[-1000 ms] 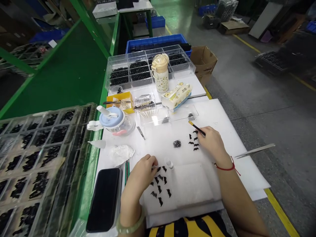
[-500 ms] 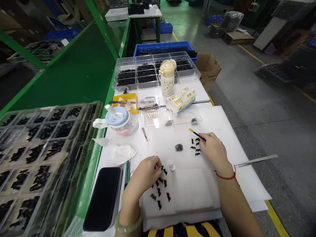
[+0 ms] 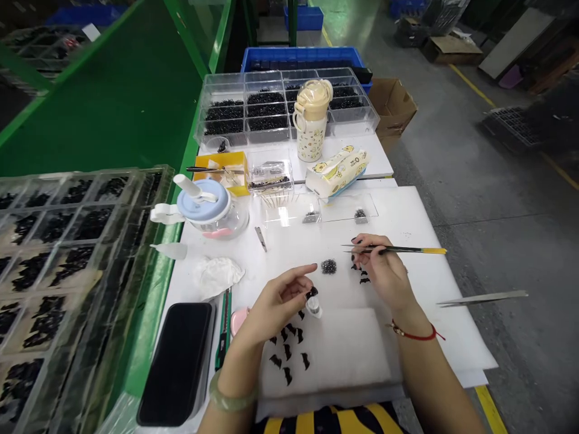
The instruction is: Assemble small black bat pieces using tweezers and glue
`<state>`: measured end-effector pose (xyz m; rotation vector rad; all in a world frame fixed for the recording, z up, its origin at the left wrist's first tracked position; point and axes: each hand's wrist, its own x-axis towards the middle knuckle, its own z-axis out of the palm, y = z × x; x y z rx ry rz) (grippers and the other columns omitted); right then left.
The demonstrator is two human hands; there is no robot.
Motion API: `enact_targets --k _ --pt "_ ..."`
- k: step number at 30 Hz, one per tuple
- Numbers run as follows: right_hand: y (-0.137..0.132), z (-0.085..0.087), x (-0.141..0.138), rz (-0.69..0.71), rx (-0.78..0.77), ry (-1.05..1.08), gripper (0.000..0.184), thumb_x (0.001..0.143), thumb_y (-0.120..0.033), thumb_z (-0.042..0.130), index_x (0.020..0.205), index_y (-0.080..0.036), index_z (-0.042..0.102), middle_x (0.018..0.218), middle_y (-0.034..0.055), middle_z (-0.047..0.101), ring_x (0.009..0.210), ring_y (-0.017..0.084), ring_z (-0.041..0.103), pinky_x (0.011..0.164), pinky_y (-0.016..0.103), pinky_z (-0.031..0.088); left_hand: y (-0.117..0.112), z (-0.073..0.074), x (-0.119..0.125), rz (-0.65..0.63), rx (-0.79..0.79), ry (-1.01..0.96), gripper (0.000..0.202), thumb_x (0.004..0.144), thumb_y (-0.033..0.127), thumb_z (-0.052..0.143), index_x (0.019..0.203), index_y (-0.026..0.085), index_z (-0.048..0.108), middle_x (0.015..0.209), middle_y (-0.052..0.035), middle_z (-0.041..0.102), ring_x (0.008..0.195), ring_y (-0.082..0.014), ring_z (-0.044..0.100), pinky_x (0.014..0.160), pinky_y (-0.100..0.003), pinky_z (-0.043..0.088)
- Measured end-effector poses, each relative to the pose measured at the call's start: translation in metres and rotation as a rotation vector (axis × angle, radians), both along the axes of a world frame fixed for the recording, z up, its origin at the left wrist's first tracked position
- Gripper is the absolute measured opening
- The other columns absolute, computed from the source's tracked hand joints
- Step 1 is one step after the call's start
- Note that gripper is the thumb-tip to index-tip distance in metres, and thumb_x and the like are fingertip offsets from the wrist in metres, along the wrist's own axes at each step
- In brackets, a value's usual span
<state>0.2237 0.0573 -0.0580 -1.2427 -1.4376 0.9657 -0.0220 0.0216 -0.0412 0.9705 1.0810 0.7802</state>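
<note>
My left hand [image 3: 280, 298] hovers over the white foam mat [image 3: 407, 217], pinching a small black bat-shaped piece [image 3: 312, 293] just above a little clear bottle [image 3: 315, 306]. Several more black bat pieces [image 3: 287, 348] lie on the mat below that hand. My right hand [image 3: 382, 268] grips a thin black brush with a yellow end [image 3: 407, 250], held level and pointing left, over another group of black pieces [image 3: 362, 276]. A small heap of tiny black beads [image 3: 329, 266] sits between the hands.
A black phone [image 3: 176, 361], a green-handled knife [image 3: 223, 328] and crumpled tissue [image 3: 217, 274] lie left. Steel tweezers [image 3: 482, 298] rest right. Behind stand a blue-lidded jar [image 3: 203, 208], cream bottle [image 3: 312, 120], tissue pack [image 3: 337, 172] and clear divided trays [image 3: 266, 111] of black parts.
My left hand lifted a black piece off the mat toward the little bottle. My right hand turned the brush, so its yellow end now points right.
</note>
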Motion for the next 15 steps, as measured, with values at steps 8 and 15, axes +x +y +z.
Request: enact_targets --k 8,15 --pt "-0.0039 0.0019 -0.0118 -0.004 -0.106 -0.131 0.006 0.099 -0.02 0.061 0.105 -0.021 0.061 0.095 0.0037 0.071 0.07 0.017 0.08 0.063 0.029 0.067 -0.001 -0.0043 0.0049 0.16 -0.237 -0.252 0.011 0.086 0.022 0.083 0.096 0.025 0.083 0.086 -0.0011 0.078 0.074 -0.0105 0.073 0.073 -0.02 0.057" --pt "-0.0049 0.0054 -0.0129 -0.064 0.05 -0.322 0.01 0.092 -0.013 0.07 0.094 -0.023 0.069 0.091 0.0028 0.075 0.08 0.018 0.077 0.067 0.03 0.063 0.0005 0.0018 0.0047 0.258 -0.287 -0.351 0.011 0.087 0.023 0.085 0.096 0.029 0.085 0.087 0.0007 0.08 0.071 -0.0083 0.074 0.07 -0.015 0.059"
